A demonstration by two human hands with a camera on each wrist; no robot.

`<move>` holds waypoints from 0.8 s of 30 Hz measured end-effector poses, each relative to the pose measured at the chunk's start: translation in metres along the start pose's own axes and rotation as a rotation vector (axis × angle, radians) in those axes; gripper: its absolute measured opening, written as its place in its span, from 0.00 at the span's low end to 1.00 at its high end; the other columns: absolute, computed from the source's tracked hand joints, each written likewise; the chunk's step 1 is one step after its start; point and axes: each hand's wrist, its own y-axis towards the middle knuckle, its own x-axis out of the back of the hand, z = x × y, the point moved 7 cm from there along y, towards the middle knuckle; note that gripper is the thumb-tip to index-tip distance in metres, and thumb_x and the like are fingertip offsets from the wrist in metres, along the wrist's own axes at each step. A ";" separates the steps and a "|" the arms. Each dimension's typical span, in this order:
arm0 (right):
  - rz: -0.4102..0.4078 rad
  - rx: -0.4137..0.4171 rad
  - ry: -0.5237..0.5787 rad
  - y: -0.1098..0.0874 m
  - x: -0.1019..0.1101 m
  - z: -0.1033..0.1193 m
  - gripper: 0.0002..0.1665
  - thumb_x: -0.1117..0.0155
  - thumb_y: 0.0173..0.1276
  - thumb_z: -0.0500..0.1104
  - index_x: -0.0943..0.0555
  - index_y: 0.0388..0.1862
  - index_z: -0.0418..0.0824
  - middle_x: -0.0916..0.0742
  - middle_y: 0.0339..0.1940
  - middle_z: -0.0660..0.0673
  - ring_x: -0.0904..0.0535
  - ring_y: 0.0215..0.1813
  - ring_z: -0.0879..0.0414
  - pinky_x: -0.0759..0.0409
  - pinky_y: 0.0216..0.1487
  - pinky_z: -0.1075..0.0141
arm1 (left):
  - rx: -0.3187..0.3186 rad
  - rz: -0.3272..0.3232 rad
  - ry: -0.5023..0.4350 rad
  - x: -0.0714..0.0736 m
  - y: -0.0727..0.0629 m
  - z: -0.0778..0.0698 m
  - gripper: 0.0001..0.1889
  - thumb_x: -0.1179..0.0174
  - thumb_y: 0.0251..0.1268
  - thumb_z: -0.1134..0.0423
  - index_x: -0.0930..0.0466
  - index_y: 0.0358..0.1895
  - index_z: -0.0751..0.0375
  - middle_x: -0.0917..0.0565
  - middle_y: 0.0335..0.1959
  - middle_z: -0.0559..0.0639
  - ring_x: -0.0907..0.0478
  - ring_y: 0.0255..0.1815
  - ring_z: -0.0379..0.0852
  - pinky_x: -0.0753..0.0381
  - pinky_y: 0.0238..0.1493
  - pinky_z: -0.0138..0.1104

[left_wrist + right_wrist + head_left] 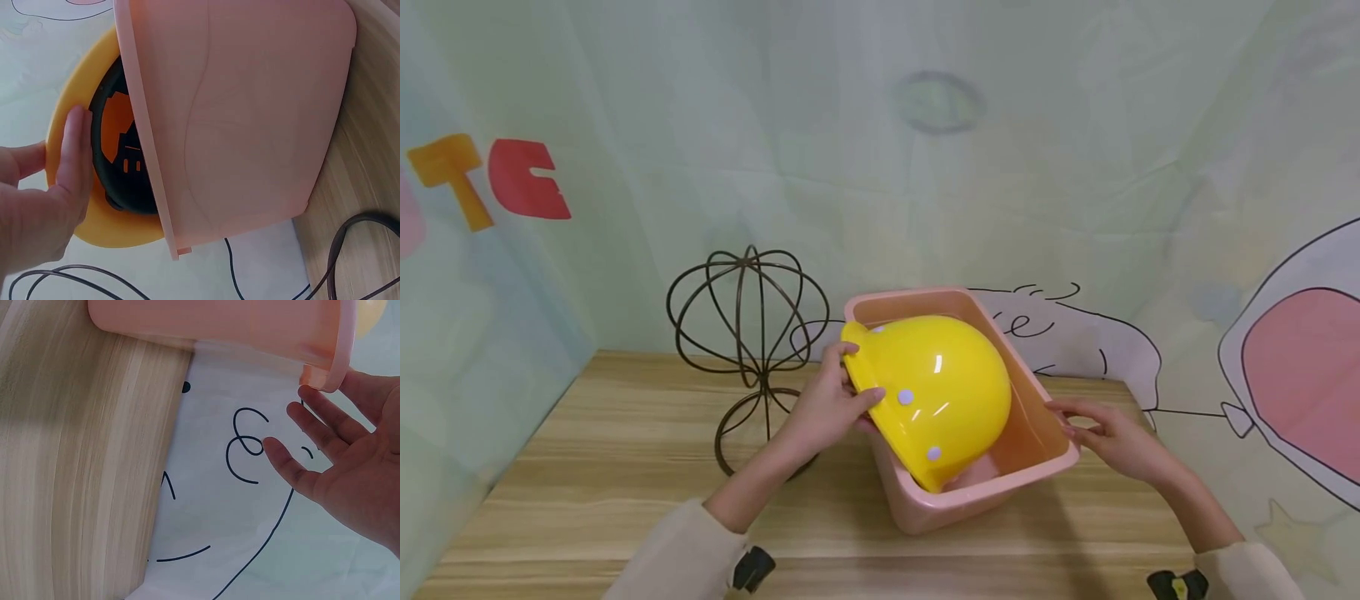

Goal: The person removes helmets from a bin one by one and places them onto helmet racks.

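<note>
A yellow hard hat [943,392] with white round studs lies tilted in a pink plastic bin [981,496], its brim leaning over the left rim. My left hand [827,400] pinches that brim between thumb and fingers. The left wrist view shows the hat's dark inner band [122,203] just past the bin's rim, with the fingers [74,153] on the brim's underside. At the bin's right rim, my right hand [1116,437] grips the edge between thumb and index finger. Its other fingers [319,428] spread loosely below the rim in the right wrist view.
A dark wire stand [763,375] with a round cage top stands left of the bin, close to my left forearm. Everything rests on a wood-grain table [647,475]. Behind hangs a printed cloth backdrop [850,150], right at the table's back edge.
</note>
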 end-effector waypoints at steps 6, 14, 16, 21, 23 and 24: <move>-0.001 -0.011 0.008 0.000 0.000 -0.001 0.24 0.44 0.63 0.28 0.27 0.58 0.37 0.24 0.57 0.33 0.28 0.55 0.37 0.18 0.41 0.60 | 0.018 -0.015 -0.043 0.000 -0.002 0.002 0.42 0.42 0.60 0.71 0.63 0.69 0.60 0.23 0.43 0.63 0.19 0.24 0.49 0.16 0.28 0.36; 0.008 -0.025 0.032 0.000 0.000 0.000 0.23 0.45 0.64 0.29 0.28 0.59 0.36 0.25 0.58 0.33 0.28 0.55 0.37 0.18 0.41 0.62 | 0.036 -0.014 -0.118 -0.002 -0.005 0.003 0.41 0.42 0.60 0.72 0.60 0.69 0.60 0.21 0.39 0.64 0.19 0.26 0.50 0.16 0.31 0.42; 0.009 -0.019 0.031 -0.001 0.000 0.002 0.23 0.45 0.64 0.29 0.28 0.59 0.36 0.25 0.58 0.32 0.28 0.55 0.37 0.18 0.41 0.61 | 0.058 -0.013 -0.126 -0.002 -0.005 0.005 0.39 0.42 0.60 0.71 0.58 0.68 0.60 0.22 0.39 0.64 0.19 0.27 0.50 0.16 0.32 0.41; 0.002 -0.009 0.022 -0.001 0.000 0.003 0.23 0.45 0.63 0.29 0.27 0.59 0.36 0.25 0.58 0.33 0.28 0.56 0.37 0.18 0.41 0.60 | 0.105 -0.015 -0.152 -0.002 -0.005 0.009 0.36 0.43 0.61 0.70 0.55 0.66 0.58 0.24 0.41 0.65 0.19 0.29 0.49 0.16 0.34 0.40; 0.003 -0.003 0.018 -0.001 0.000 0.002 0.23 0.45 0.63 0.28 0.27 0.59 0.36 0.25 0.57 0.33 0.28 0.55 0.37 0.18 0.42 0.60 | 0.109 -0.012 -0.173 -0.003 -0.005 0.010 0.35 0.43 0.62 0.71 0.56 0.66 0.58 0.25 0.42 0.66 0.19 0.29 0.50 0.16 0.34 0.40; 0.003 -0.001 0.017 -0.001 0.000 0.002 0.23 0.45 0.63 0.28 0.27 0.59 0.36 0.24 0.57 0.33 0.28 0.55 0.37 0.18 0.42 0.59 | 0.109 -0.009 -0.183 -0.003 -0.005 0.010 0.35 0.44 0.62 0.71 0.56 0.66 0.58 0.25 0.42 0.66 0.18 0.29 0.50 0.16 0.34 0.40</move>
